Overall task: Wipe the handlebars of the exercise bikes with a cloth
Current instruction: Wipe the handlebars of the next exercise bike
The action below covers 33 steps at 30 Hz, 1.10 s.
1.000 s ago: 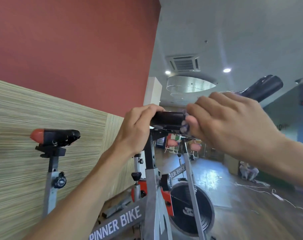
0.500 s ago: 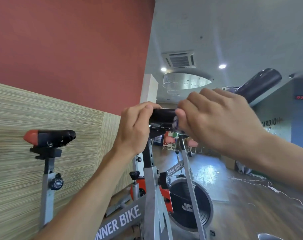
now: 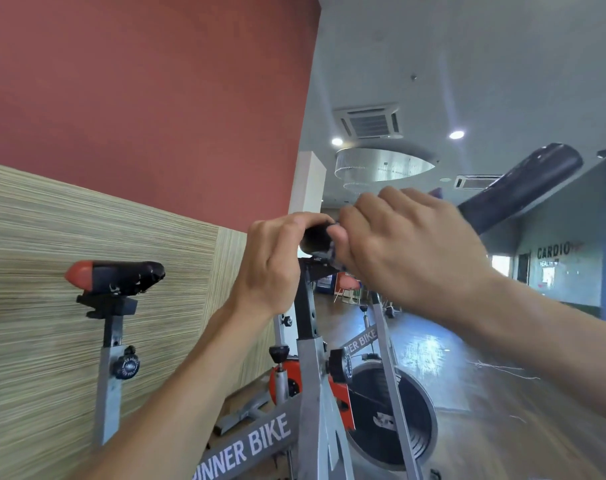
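Far left of both hands, a saddle (image 3: 116, 277) with a red nose and black rear sits on a grey post (image 3: 108, 372) in front of the striped wall panel (image 3: 69, 258); a black knob (image 3: 126, 366) sticks out of the post below it.

The left hand (image 3: 272, 265) comes up from the lower left, its fingers curled over the top of the black handlebar (image 3: 316, 237) and gripping it. Straight below this hand the grey stem (image 3: 310, 344) of the bike (image 3: 260, 445) runs down to a frame lettered "INNER BIKE", with orange parts and a black flywheel (image 3: 409, 424) down to its right.

Only a short piece of the handlebar shows between the two hands, which sit close together and nearly touch.

The right hand (image 3: 409, 251) reaches in from the right, fingers bent round the handlebar and thumb tucked under it. A bit of purplish cloth (image 3: 333, 252) peeks out beneath the thumb, pressed against the bar, and another scrap shows above the knuckles; most of it is hidden inside the fist, which grasps cloth and bar together.

Up and right of that hand, the other end of the handlebar juts toward the ceiling as a thick black grip (image 3: 523, 187).

Beyond the hands lie a second bike, a glossy wooden floor (image 3: 468, 393) and a far wall marked "CARDIO".
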Motion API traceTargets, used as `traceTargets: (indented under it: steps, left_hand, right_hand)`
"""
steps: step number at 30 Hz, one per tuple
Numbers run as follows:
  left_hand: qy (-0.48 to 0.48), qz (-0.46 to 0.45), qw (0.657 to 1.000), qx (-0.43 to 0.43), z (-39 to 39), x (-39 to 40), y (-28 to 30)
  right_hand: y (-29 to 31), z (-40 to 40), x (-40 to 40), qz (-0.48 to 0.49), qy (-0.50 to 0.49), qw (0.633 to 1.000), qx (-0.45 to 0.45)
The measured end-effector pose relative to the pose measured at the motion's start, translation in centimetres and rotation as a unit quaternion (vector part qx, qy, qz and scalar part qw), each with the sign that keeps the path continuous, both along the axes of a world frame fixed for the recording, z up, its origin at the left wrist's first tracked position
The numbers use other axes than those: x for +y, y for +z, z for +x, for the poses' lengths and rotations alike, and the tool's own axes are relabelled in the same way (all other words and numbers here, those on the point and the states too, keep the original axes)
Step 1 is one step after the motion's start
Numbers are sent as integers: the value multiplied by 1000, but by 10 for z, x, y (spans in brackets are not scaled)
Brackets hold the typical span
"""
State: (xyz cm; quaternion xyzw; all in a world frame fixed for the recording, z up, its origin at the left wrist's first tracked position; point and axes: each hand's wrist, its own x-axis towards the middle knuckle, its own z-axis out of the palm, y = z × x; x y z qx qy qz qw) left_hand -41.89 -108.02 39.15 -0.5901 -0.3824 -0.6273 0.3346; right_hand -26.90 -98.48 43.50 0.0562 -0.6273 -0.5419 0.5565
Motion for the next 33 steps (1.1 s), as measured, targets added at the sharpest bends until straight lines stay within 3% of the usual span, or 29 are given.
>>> traceTargets:
  steps: [6,11,15,18,21,25,28,33]
  left_hand:
    - [21,-1,999,-24,3,-3,1]
    - [-1,26,996,-90,13,2,0]
    - [-84,11,979,-187,25,-2,-1]
    - [-75,4,958,-277,35,-4,5]
    - [-93,-32,919,-382,42,-6,22]
    - [-114,-76,833,-537,40,-17,51]
    - [-79,-134,795,-586,39,-18,74]
    - [-28,-221,745,-629,29,-12,115]
  right_hand:
    - [11,43,-5,-81,-25,993,-82]
    - [16,32,-14,-120,-51,990,-58]
    - [12,10,-22,-225,28,971,-82]
    - [8,15,-24,-282,10,953,-109]
    - [24,27,-35,-395,-56,895,-197]
    - [47,29,-49,-528,-151,784,-289]
    - [66,22,-52,-588,-189,706,-347]
    - [72,-6,-57,-639,-167,623,-419]
